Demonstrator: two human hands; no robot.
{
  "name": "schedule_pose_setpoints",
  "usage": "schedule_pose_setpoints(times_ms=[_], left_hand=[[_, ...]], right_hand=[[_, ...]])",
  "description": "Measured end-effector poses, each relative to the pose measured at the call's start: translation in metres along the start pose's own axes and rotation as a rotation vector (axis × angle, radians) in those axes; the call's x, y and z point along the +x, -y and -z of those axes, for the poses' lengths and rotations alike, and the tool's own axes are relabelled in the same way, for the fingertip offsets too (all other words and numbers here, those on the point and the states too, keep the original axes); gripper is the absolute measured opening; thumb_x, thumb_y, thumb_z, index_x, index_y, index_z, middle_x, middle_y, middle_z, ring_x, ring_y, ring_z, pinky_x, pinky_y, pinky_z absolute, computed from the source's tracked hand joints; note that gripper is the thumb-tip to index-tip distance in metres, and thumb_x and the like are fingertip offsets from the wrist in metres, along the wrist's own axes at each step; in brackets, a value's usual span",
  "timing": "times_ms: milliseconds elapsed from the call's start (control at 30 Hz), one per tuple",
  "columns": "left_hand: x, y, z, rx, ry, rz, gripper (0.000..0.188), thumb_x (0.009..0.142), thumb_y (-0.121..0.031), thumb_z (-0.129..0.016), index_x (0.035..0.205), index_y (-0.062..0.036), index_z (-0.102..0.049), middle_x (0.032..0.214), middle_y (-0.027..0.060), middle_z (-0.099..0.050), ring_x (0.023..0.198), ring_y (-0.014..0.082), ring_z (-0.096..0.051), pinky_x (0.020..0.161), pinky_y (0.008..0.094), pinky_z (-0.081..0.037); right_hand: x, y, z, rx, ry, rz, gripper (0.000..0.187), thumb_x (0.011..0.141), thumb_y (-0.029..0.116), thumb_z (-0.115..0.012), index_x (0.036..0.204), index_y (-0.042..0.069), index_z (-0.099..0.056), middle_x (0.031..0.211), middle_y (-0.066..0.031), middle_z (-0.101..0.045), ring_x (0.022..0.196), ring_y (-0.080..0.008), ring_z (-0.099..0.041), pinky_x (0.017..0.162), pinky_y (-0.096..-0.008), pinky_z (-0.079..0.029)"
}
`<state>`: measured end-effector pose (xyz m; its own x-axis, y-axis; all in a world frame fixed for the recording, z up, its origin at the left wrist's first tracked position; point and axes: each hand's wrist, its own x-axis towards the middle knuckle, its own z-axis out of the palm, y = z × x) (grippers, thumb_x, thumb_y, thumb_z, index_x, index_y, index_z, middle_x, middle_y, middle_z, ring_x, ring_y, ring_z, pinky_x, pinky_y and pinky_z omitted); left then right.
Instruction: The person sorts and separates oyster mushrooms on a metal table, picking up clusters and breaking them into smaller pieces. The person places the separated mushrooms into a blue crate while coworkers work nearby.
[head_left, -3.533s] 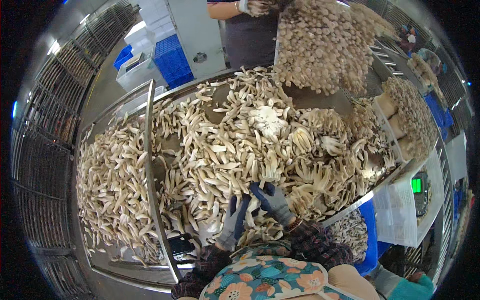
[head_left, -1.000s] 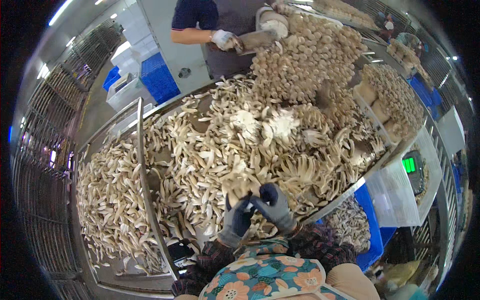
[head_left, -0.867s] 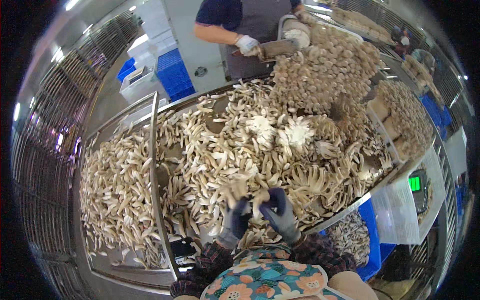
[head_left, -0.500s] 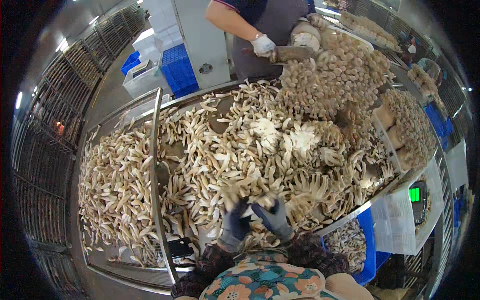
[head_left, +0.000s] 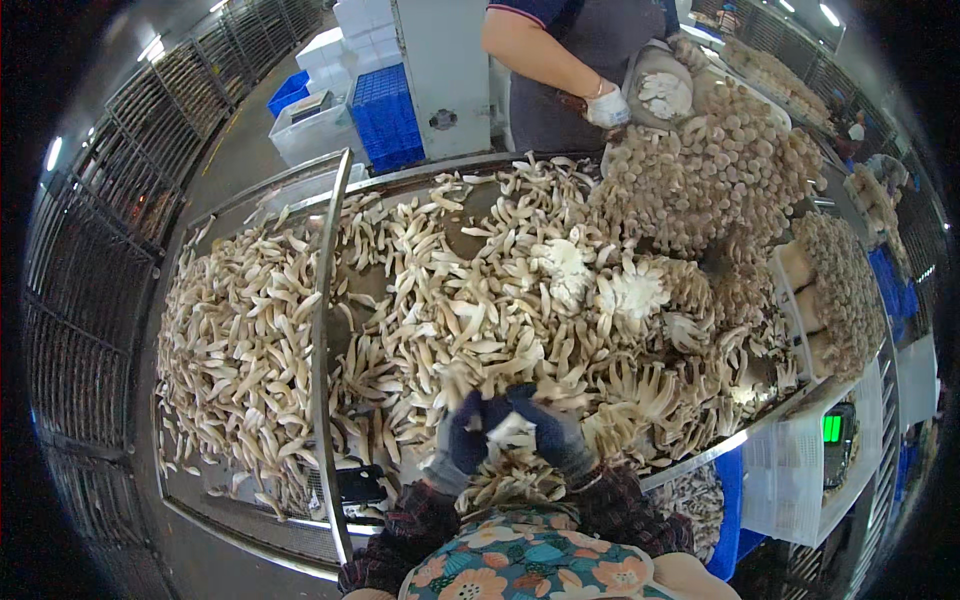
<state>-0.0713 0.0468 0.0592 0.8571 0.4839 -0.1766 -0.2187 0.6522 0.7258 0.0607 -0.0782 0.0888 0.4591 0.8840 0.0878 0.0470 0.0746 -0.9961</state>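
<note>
At the near edge of the table, close to my apron, my two hands in dark blue and grey gloves come together. My left hand (head_left: 463,440) and my right hand (head_left: 550,432) are closed around a mushroom cluster (head_left: 512,478), its pale base showing between them and its caps hanging below. Fingertips are partly smeared by motion, with small pale pieces blurred beside them. Just beyond lie loose mushrooms (head_left: 440,330), long and cream-coloured, spread thickly over the table. Cut clusters with broad white bases (head_left: 562,270) rest farther right among them.
A metal divider bar (head_left: 322,360) separates the left heap (head_left: 240,340). Across the table a co-worker's gloved hand (head_left: 607,108) is beside a pile of uncut clusters (head_left: 710,165). At right are a blue crate (head_left: 730,500), a white bin (head_left: 790,470) and a scale display (head_left: 832,430).
The view has shifted, moving the scene slightly right. My hands have drawn closer together, and more of the cluster shows below them. The co-worker's cluster now shows its white base.
</note>
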Motion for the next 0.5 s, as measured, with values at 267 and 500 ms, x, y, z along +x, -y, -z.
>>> schedule_pose_setpoints(times_ms=[267,500], left_hand=[[0.001,-0.009,0.005,0.103,-0.122,0.000,0.040,0.100,-0.026,-0.048,0.131,-0.0010,-0.049,0.123,0.0090,-0.056,0.110,0.0194,-0.055,0.097,0.0325,-0.042],[0.001,-0.013,-0.032,0.666,-0.143,-0.105,0.045,0.093,-0.013,-0.058,0.133,0.0026,-0.043,0.122,0.0117,-0.055,0.108,0.0202,-0.056,0.091,0.0300,-0.048]], right_hand=[[0.021,-0.026,-0.004,0.696,-0.057,-0.300,0.029,0.093,0.007,-0.054,0.119,-0.004,-0.061,0.114,-0.0124,-0.065,0.099,-0.0161,-0.063,0.090,-0.0280,-0.048],[0.032,-0.045,-0.010,0.639,-0.184,-0.446,0.034,0.093,0.012,-0.059,0.120,-0.008,-0.056,0.106,-0.0141,-0.066,0.085,-0.0166,-0.065,0.073,-0.0256,-0.054]])
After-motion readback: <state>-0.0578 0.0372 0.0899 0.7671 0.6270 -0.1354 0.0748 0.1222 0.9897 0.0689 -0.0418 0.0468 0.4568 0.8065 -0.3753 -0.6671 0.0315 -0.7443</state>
